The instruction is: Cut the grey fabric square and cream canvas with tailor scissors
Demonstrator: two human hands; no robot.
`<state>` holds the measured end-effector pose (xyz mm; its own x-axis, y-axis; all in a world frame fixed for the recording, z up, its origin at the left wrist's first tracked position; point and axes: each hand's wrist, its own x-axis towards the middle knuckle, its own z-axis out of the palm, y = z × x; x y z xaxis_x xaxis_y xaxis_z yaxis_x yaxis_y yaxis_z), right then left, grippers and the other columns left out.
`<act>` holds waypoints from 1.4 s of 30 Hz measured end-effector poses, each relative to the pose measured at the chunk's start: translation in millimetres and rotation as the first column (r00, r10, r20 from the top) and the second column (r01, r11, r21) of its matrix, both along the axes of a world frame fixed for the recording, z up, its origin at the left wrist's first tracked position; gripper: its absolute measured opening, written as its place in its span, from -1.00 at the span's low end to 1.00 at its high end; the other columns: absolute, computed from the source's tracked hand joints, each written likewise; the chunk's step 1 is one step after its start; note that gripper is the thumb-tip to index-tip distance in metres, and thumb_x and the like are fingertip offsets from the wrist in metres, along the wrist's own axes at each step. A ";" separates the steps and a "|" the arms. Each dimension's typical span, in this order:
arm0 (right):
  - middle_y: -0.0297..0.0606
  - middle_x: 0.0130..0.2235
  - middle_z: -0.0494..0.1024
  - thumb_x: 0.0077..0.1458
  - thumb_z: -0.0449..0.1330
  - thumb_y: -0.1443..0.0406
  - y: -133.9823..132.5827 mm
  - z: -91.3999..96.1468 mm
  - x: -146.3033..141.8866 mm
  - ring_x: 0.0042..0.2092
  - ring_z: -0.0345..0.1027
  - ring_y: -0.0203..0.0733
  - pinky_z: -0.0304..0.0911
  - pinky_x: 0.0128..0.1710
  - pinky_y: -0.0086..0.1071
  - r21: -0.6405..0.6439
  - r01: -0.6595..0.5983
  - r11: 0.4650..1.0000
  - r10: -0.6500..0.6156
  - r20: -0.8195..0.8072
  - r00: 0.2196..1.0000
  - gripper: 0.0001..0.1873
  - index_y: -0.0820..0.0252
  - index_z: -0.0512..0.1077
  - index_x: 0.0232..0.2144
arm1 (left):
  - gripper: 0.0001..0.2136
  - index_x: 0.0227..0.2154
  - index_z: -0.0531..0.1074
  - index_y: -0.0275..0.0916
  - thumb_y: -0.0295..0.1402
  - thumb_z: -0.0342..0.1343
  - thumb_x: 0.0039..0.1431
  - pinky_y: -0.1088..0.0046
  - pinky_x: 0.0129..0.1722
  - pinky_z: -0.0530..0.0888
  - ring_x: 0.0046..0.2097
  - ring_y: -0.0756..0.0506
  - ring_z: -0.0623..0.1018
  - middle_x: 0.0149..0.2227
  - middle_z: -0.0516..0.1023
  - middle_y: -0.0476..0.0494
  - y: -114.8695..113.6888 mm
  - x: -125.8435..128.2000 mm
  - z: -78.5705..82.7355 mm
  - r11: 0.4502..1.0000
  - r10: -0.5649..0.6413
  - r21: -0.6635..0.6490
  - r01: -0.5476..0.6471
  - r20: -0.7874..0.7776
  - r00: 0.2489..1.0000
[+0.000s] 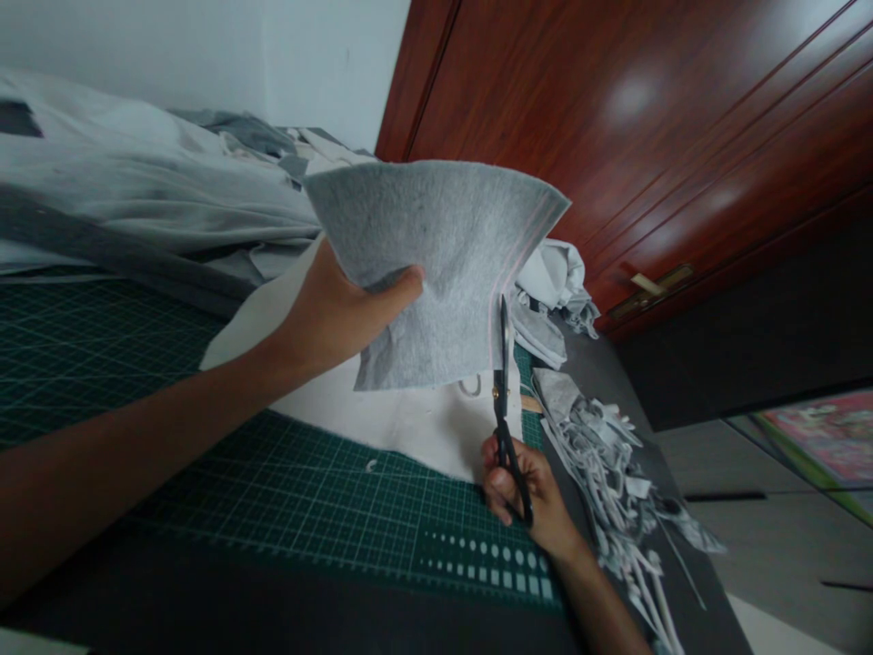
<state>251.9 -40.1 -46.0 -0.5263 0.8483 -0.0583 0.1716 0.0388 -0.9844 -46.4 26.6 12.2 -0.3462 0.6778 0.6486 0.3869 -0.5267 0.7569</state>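
Observation:
My left hand (361, 305) grips a grey piece of fabric (443, 246) at its left side, thumb on the near face, fingers hidden behind. The fabric is held up above the table, and pinkish lines run along its right edge. In my right hand (522, 482) are black-handled scissors (503, 382), pointing away from me. Their blades lie along the fabric's right edge, near the drawn lines. Beneath the fabric lies a cream cloth (423, 428), spread on a green cutting mat (306, 482). A small curled scrap (469, 387) rests on the cream cloth.
White and grey fabric (156, 173) is heaped at the back left. To the right, a tangle of grey offcuts (607, 455) lies on the dark table (688, 555), with folded grey pieces (538, 332) behind. A reddish-brown wooden door (579, 118) stands behind the table.

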 end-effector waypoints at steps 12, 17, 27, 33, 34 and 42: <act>-0.55 -0.64 0.24 0.19 0.29 -0.04 -0.5 1.1 -1.2 -0.68 0.00 -0.46 -0.10 -0.66 -0.52 0.000 0.016 1.000 -0.016 0.036 0.999 -0.58 0.16 0.31 -0.31 | -0.68 -0.10 0.46 -0.34 -0.51 0.24 0.04 0.13 0.27 0.36 0.02 -0.15 0.59 -0.07 0.62 -0.16 -4.1 4.5 5.2 1.000 0.006 -0.018 -0.006 0.027 1.000; -0.54 -0.64 0.25 0.19 0.28 -0.06 -0.6 0.7 -0.3 -0.68 0.01 -0.45 -0.09 -0.65 -0.52 0.001 0.022 1.000 -0.022 0.051 0.998 -0.56 0.16 0.32 -0.31 | -0.65 -0.08 0.47 -0.35 -0.57 0.24 0.02 0.15 0.26 0.37 0.05 -0.16 0.58 -0.05 0.62 -0.16 -5.7 5.2 7.0 0.999 0.013 -0.039 -0.012 0.037 0.999; -0.57 -0.65 0.23 0.20 0.28 -0.05 -0.9 0.9 -0.3 -0.68 0.00 -0.46 -0.11 -0.65 -0.52 -0.009 0.016 1.000 -0.015 0.059 0.998 -0.57 0.16 0.30 -0.30 | -0.68 -0.09 0.45 -0.36 -0.53 0.24 0.04 0.15 0.19 0.46 0.02 -0.16 0.61 -0.06 0.62 -0.21 -5.1 5.0 6.4 1.000 0.001 0.002 -0.001 0.039 0.999; -0.57 -0.65 0.23 0.19 0.28 -0.06 -0.3 0.9 -0.6 -0.68 0.01 -0.45 -0.10 -0.65 -0.51 -0.012 0.018 1.000 -0.017 0.071 0.997 -0.56 0.15 0.29 -0.30 | -0.71 -0.13 0.47 -0.33 -0.49 0.24 0.03 0.26 0.09 0.53 -0.04 -0.12 0.62 -0.10 0.65 -0.15 -6.5 4.7 8.2 0.999 0.008 -0.039 -0.006 0.050 0.999; -0.57 -0.65 0.22 0.19 0.29 -0.05 -0.2 1.0 -0.7 -0.68 0.01 -0.46 -0.11 -0.65 -0.51 -0.014 0.018 1.000 -0.017 0.069 0.997 -0.56 0.15 0.29 -0.31 | -0.72 -0.14 0.48 -0.33 -0.49 0.24 0.03 0.28 0.09 0.52 -0.04 -0.12 0.62 -0.10 0.65 -0.15 -6.7 4.9 8.4 0.999 0.005 -0.037 -0.003 0.052 0.999; -0.57 -0.64 0.22 0.17 0.28 -0.08 0.2 3.0 -2.0 -0.69 0.00 -0.46 -0.13 -0.66 -0.52 -0.034 0.019 0.999 -0.016 0.084 0.996 -0.54 0.15 0.28 -0.31 | -0.67 -0.10 0.45 -0.34 -0.49 0.23 0.01 0.20 0.18 0.45 0.01 -0.15 0.59 -0.07 0.62 -0.14 -4.9 3.6 5.9 1.000 -0.002 -0.022 0.003 0.030 1.000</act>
<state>249.9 -39.9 -43.0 -0.5036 0.8539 -0.1313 0.2541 0.0011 -0.9672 -42.8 21.6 18.1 -0.3639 0.6926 0.6228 0.3624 -0.5107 0.7797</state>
